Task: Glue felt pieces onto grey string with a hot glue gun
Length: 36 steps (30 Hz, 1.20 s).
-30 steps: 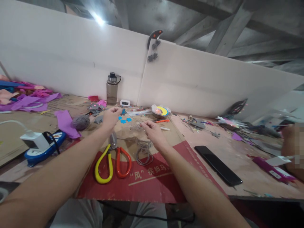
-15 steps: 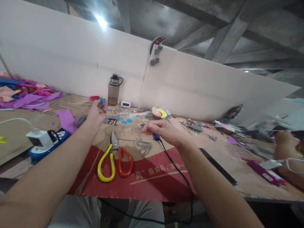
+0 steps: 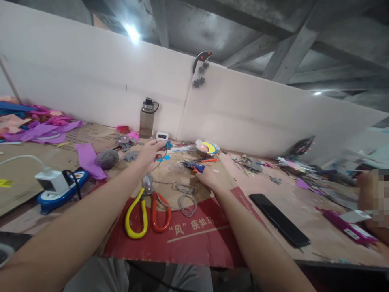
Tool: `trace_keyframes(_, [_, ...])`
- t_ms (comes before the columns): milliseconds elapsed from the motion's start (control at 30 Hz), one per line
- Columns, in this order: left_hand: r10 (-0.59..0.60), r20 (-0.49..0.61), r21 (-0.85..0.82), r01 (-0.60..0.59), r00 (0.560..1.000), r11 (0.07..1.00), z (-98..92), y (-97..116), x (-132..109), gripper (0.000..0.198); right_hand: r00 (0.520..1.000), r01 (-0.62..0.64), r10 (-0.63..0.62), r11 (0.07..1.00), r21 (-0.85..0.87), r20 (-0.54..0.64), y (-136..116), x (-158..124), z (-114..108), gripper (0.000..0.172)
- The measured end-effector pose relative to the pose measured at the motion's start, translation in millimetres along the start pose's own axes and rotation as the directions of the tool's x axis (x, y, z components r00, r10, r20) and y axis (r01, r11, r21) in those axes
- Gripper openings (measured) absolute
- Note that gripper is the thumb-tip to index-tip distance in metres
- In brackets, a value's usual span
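Note:
My left hand (image 3: 150,154) reaches forward over the cardboard-covered table (image 3: 36,166). Its fingers are pinched on a small blue piece (image 3: 167,145), and a thin grey thread hangs from it. My right hand (image 3: 209,176) rests lower, to the right. Its curled fingers are closed on the rear of a blue glue gun (image 3: 192,165), whose nozzle points left. Between my forearms lie scissors (image 3: 148,211) with one yellow and one red handle. A loose coil of grey cord (image 3: 186,198) lies beside them.
A black phone (image 3: 279,220) lies at the right. A water bottle (image 3: 146,117), a small white clock (image 3: 162,135) and a bowl (image 3: 206,147) stand by the white back wall. Left are a charger on a power strip (image 3: 51,181), grey yarn (image 3: 106,159) and purple felt (image 3: 88,158). Another person's hand (image 3: 367,190) is far right.
My left hand swung from the far left back to the middle with the blue piece. My right hand lowered the glue gun to the table; the view shifted a little.

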<state>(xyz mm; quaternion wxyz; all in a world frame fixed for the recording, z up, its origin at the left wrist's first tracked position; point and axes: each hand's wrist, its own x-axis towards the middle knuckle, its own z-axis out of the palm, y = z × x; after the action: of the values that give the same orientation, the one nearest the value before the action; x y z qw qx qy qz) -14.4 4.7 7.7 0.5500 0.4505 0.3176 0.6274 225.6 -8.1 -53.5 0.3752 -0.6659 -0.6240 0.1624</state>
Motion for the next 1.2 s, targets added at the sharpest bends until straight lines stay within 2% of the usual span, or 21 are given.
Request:
trace_keyframes(167, [-0.06,0.068,-0.001,0.061,0.996,0.998,2.7,-9,-2,0.023,0.998,-0.05,0.055,0.987,0.153,-0.028,-8,-2,-13,0.002])
trace_keyframes(200, [-0.057,0.069,-0.002,0.057,0.996,0.998,2.4,-9,-2,0.023,0.997,-0.052,0.063,0.972,0.229,-0.041,-12,-4,-16,0.009])
trace_keyframes(267, [-0.047,0.059,0.005,0.047,0.997,0.999,2.0,-11,-2,0.024,0.996,-0.026,0.061,0.884,0.466,-0.059,-23,-10,-20,0.023])
trace_keyframes(333, [-0.054,0.044,0.025,0.053,0.998,0.998,2.3,-12,-3,0.024,0.999,0.032,-0.001,0.712,0.701,-0.044,-36,-18,-24,0.034])
trace_keyframes(367, [-0.061,0.041,0.034,0.059,0.997,0.998,2.6,-13,-3,0.024,0.998,0.063,-0.063,0.647,0.76,-0.028,-42,-22,-25,0.038])
trace_keyframes(433, [-0.069,0.044,0.041,0.067,0.997,0.997,3.1,-15,-3,0.023,0.982,0.122,-0.188,0.597,0.793,-0.009,-51,-30,-27,0.038])
trace_keyframes(567, [-0.065,0.052,0.004,0.065,0.997,0.998,2.4,-18,-1,0.02,0.95,0.229,-0.313,0.654,0.721,-0.018,-56,-38,-27,0.032])
trace_keyframes(800, [-0.089,-0.006,0.021,0.089,0.996,0.996,2.2,-16,-1,0.027,0.922,0.384,-0.365,0.825,0.414,-0.127,-50,-43,-25,0.029])
trace_keyframes(1000, [-0.084,-0.033,0.031,0.085,0.996,0.996,4.9,-13,-3,0.034,0.894,0.448,-0.427,0.829,0.334,-0.137,-55,-44,-24,0.024])
trace_keyframes(1200, [-0.061,0.004,0.042,0.061,0.998,0.997,7.2,-12,-5,0.034,0.867,0.498,-0.482,0.826,0.264,-0.127,-53,-44,-23,0.027])
